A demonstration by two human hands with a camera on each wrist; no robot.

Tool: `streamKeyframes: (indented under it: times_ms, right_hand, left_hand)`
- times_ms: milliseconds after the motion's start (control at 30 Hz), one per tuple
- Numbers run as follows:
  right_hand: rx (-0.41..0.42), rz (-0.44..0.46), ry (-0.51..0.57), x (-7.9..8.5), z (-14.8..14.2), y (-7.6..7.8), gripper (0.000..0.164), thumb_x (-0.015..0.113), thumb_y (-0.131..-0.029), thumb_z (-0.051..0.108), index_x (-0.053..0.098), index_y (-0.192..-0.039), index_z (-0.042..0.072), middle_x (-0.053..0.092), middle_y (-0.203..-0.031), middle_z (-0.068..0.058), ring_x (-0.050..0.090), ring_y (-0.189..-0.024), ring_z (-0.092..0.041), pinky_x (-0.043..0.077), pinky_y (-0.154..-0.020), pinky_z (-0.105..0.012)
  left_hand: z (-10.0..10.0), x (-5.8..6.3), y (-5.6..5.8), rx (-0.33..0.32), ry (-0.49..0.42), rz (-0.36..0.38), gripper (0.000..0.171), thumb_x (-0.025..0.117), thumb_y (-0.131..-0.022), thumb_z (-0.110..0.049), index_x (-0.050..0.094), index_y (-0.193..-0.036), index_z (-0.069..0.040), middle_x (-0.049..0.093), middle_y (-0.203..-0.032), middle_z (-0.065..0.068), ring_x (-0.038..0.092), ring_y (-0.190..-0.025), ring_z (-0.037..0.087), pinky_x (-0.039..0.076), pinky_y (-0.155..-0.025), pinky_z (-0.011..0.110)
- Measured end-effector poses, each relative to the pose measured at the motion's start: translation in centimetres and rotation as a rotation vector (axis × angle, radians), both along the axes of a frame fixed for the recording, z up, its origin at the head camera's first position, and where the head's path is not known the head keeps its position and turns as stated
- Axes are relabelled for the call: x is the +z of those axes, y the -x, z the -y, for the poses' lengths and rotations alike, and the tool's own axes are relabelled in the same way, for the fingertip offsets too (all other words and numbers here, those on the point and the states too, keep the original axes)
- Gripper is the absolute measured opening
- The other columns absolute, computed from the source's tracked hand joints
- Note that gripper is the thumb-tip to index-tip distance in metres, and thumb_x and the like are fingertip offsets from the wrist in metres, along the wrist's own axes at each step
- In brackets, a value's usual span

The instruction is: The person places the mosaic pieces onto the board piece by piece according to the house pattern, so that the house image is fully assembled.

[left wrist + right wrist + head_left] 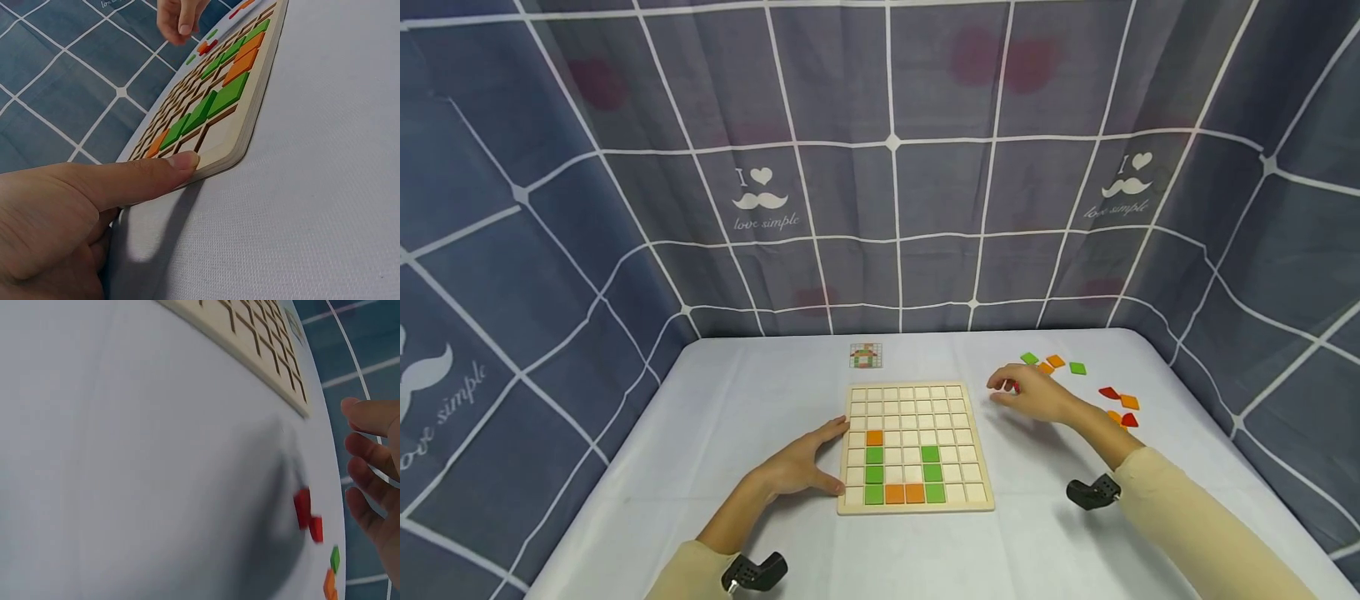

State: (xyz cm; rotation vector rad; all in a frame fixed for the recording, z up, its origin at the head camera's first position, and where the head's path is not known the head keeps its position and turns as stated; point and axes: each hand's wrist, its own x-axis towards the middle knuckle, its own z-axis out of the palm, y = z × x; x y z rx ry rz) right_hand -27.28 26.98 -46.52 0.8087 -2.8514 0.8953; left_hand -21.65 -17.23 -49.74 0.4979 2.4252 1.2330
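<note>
A square wooden grid board (955,438) lies on the table, with green tiles (874,473) and orange tiles (894,494) set in some of its lower cells. My left hand (801,463) is spread at the board's left side. In the left wrist view its thumb (150,178) rests on the rim at a corner. To the right of the board, my right hand (1030,392) hovers near red pieces (302,508). Its fingers (369,481) are loosely bent, and nothing shows between them in the right wrist view.
Green pieces (1077,368), orange pieces (1056,361) and more red pieces (1108,392) lie scattered at the table's right. A small card (866,356) with a coloured grid pattern lies behind the board. Checked curtains (940,192) enclose the white table (737,375) at the back and sides.
</note>
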Motion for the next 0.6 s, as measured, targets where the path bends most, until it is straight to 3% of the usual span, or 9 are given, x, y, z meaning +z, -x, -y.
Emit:
streamKeyframes:
  times_ms: [333, 600]
  right_hand:
    - [-0.156, -0.035, -0.034, 1.9, -6.0, -0.7, 0.019, 0.076, -0.093, 0.01, 0.076, -0.109, 0.0, 0.072, -0.101, -0.004, 0.062, -0.09, -0.023, 0.054, -0.078, -0.042]
    - [-0.291, 0.006, -0.055, 1.8, -10.8, -1.5, 0.024, 0.075, -0.096, 0.019, 0.074, -0.111, 0.0, 0.072, -0.101, -0.006, 0.063, -0.094, -0.028, 0.052, -0.079, -0.042]
  left_hand:
    - [0.1, -0.3, 0.1, -0.004, 0.002, 0.002, 0.108, 0.097, -0.063, -0.014, 0.044, -0.158, -0.01, 0.028, -0.168, 0.006, 0.016, -0.155, 0.038, 0.012, -0.121, 0.063]
    - [0.1, -0.2, 0.2, -0.006, -0.006, 0.008, 0.108, 0.097, -0.064, -0.014, 0.043, -0.158, -0.009, 0.027, -0.169, 0.006, 0.016, -0.155, 0.037, 0.012, -0.122, 0.062]
